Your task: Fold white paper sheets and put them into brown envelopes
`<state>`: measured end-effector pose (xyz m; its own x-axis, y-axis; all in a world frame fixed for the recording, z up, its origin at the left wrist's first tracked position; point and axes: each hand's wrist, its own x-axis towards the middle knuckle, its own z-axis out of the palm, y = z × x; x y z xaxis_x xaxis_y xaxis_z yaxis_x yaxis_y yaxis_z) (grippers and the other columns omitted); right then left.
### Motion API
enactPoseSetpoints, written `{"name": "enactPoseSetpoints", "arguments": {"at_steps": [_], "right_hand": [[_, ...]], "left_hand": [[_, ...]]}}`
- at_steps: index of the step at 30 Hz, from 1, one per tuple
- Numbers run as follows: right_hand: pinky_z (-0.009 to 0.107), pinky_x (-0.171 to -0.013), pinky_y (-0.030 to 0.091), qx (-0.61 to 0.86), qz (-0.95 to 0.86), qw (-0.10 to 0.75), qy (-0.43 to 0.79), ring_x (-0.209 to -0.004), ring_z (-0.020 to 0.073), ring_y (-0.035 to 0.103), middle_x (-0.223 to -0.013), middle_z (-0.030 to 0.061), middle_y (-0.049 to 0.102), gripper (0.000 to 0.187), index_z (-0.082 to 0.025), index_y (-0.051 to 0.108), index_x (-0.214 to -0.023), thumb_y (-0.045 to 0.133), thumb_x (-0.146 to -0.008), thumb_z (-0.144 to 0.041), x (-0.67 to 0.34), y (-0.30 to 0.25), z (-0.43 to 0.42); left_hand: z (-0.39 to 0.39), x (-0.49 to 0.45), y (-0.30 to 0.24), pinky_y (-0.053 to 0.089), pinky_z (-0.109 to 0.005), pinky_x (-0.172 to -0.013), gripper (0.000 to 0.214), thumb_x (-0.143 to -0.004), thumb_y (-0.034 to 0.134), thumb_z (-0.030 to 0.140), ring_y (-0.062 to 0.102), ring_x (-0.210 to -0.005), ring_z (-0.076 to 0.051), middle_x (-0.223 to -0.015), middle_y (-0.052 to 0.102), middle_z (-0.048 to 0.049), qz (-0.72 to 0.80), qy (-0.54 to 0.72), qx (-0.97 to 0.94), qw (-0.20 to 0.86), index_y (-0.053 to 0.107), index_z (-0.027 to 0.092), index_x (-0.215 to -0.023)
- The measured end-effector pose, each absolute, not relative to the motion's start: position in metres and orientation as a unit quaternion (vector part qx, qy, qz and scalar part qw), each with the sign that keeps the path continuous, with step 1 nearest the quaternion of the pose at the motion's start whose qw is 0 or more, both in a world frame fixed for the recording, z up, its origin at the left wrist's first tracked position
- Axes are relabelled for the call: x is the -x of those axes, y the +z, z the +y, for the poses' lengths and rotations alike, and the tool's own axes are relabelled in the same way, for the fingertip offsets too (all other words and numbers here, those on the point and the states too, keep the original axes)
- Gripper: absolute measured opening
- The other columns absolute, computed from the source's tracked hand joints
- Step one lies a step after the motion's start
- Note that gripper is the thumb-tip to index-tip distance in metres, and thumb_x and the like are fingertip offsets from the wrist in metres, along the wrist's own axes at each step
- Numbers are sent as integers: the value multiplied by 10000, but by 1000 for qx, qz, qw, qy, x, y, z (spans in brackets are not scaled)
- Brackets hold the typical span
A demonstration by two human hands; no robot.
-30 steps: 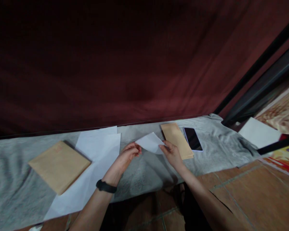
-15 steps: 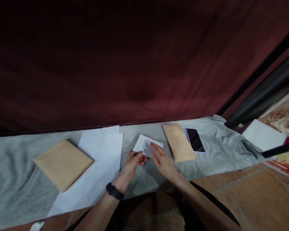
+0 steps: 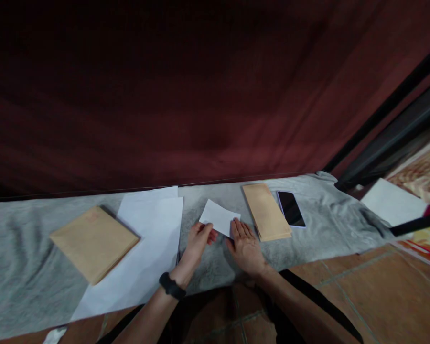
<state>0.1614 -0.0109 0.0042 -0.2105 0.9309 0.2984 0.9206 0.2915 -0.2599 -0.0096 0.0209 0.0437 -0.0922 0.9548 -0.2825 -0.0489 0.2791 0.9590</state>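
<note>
Head view: a person works a small white paper (image 3: 218,215) at the middle of a desk draped in grey cloth (image 3: 329,210). The left hand (image 3: 196,242), below a black wristband (image 3: 172,285), pinches the paper's near edge between thumb and curled fingers. The right hand (image 3: 248,251) lies palm down, fingers straight and grasping nothing, their tips resting on the paper's right end. Larger white sheets (image 3: 161,239) spread to the left, partly beneath a square brown paper stack (image 3: 93,243). Just right of the paper sits a narrow brown paper stack (image 3: 267,210), with a dark-screened phone (image 3: 291,209) beside it. Dark red fabric (image 3: 208,124) hangs behind the desk; brown tiles (image 3: 390,282) cover the floor.
</note>
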Motion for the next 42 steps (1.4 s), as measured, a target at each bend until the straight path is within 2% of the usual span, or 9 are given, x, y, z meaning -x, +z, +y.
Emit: {"name": "enactPoseSetpoints", "arguments": {"at_steps": [3, 8, 13, 17, 22, 29, 35, 39, 42], "right_hand": [[436, -1067, 459, 600, -749, 256, 117, -1233, 285, 612, -1381, 146, 626, 446, -157, 579, -1397, 427, -986, -240, -169, 18, 2], [422, -885, 570, 550, -534, 450, 458, -957, 276, 724, -1050, 124, 768, 504, -152, 715, -1128, 434, -985, -545, -164, 27, 15], [435, -1025, 507, 433, -422, 505, 615, -1079, 258, 691, -1119, 103, 753, 492, -185, 717, -1087, 579, -889, -614, -144, 26, 1], [443, -982, 531, 462, -417, 488, 612, -1092, 271, 683, -1101, 104, 755, 471, -195, 710, -1042, 628, -842, -614, -145, 27, -3], [331, -673, 576, 501, -317, 531, 606, -798, 218, 710, -952, 72, 750, 415, -198, 667, -998, 737, -745, -518, -170, 27, 13], [229, -438, 476, 552, -402, 450, 576, -546, 141, 600, -661, -28, 650, 252, -215, 646, -797, 758, -674, -405, -186, 17, 18], [181, -354, 363, 588, -484, 398, 512, -378, 77, 482, -575, -85, 591, 157, -224, 608, -832, 694, -777, -343, -183, 4, 15], [196, -373, 369, 631, -538, 333, 448, -385, 91, 498, -600, -74, 607, 100, -220, 611, -957, 583, -871, -265, -186, 8, 21], [223, -518, 463, 664, -612, 251, 349, -553, 135, 631, -707, -30, 678, 184, -221, 612, -1087, 551, -914, -231, -189, 17, 22]], "left_hand": [[20, 8, 57, 485, -263, -581, 329, -783, 685, 507, 642, -630, -161, -708, 692, -39, 525, 489, -436, 542, 649, 180, -772], [14, 5, 61, 579, -318, -768, 465, -827, 658, 585, 663, -1019, -225, -1071, 679, -84, 512, 534, -401, 541, 616, 205, -1092], [13, 1, 41, 587, -336, -774, 450, -694, 804, 450, 681, -863, -189, -970, 688, -50, 503, 486, -332, 633, 609, 196, -1011], [20, 10, 39, 529, -247, -629, 369, -612, 821, 374, 645, -700, -132, -828, 678, -2, 510, 495, -316, 628, 598, 192, -843], [37, 42, 47, 356, -197, -477, 210, -645, 728, 310, 518, -502, -101, -559, 579, 60, 543, 394, -460, 581, 599, 199, -768], [55, 66, 32, 391, -235, -496, 227, -704, 647, 261, 520, -493, -131, -586, 583, 47, 553, 352, -556, 511, 646, 194, -921], [39, 42, 27, 522, -414, -921, 401, -894, 471, 180, 667, -1026, -270, -1134, 685, -147, 646, 303, -681, 162, 603, 136, -1271], [4, 12, 9, 380, -506, -1145, 535, -1000, 406, 354, 427, -1422, -315, -1535, 457, -177, 574, 231, -784, 45, 403, 139, -1490], [-16, -2, -9, 307, -530, -1198, 658, -999, 405, 462, 299, -1501, -303, -1599, 363, -179, 553, 191, -811, -2, 285, 123, -1551]]}}
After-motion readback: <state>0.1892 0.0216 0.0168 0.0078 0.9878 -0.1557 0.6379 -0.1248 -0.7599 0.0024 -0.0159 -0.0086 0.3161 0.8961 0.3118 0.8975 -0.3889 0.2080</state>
